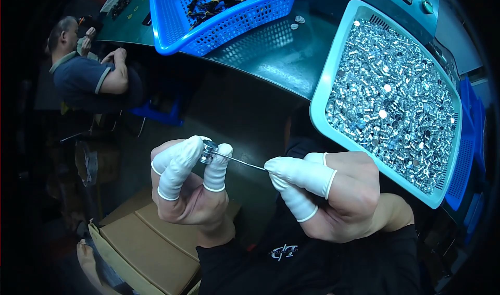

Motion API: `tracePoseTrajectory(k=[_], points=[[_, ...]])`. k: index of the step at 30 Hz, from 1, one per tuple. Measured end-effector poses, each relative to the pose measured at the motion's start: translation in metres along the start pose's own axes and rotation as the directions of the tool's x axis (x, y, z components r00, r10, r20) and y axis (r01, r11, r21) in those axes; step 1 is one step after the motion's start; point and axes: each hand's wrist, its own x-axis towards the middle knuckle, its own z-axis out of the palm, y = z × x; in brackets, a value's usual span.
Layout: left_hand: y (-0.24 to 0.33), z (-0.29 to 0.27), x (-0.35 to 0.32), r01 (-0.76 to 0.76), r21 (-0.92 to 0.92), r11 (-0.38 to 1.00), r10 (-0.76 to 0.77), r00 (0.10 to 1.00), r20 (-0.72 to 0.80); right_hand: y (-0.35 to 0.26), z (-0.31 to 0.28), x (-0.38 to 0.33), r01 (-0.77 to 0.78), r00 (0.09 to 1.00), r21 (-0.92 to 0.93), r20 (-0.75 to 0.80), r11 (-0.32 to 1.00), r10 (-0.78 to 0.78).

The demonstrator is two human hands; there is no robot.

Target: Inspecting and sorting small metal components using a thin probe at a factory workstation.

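Note:
My left hand [190,183], with white finger cots on its fingertips, pinches a small shiny metal cylindrical part [208,152] that has grooves round it. My right hand [328,191], in the same kind of finger cots, is closed on one end of a thin metal rod [242,162]. The rod's other end reaches the metal part, touching or entering it; I cannot tell which. Both hands are held up in front of my dark shirt, off the table. The rod's end inside my right fingers is hidden.
At my right stands a pale green basket [323,94] heaped with small shiny metal parts. A blue basket [172,34] of black-and-yellow pieces sits on the green table [260,65]. Small discs [295,26] lie nearby. Cardboard boxes [151,243] stand below left; a person [88,71] sits at far left.

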Motion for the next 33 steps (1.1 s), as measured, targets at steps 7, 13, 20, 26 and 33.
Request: tracePoseTrajectory(k=[7, 13, 20, 26, 33], points=[[-0.002, -0.004, -0.001, -0.136, 0.201, 0.97, 0.128, 0.99, 0.053, 0.001, 0.003, -0.001, 0.007, 1.0, -0.053, 0.009, 0.999, -0.006], [-0.013, -0.018, -0.001, -0.383, 0.451, 0.806, 0.281, 0.919, 0.278, -0.005, 0.001, 0.005, -0.071, 0.992, -0.205, 0.09, 0.976, 0.091], [-0.03, -0.02, 0.011, -0.499, 0.418, 0.759, 0.406, 0.865, 0.294, 0.014, 0.004, 0.015, 0.076, 0.993, -0.167, 0.1, 0.983, -0.06], [-0.018, 0.01, 0.01, -0.171, 0.041, 0.984, 0.166, 0.982, 0.094, 0.017, 0.003, 0.014, 0.137, 0.99, -0.205, -0.008, 0.969, -0.142], [-0.024, -0.002, 0.019, 0.564, -0.674, 0.478, -0.414, 0.821, 0.393, 0.017, -0.005, 0.015, 0.156, 0.988, -0.133, 0.001, 0.979, -0.158]])
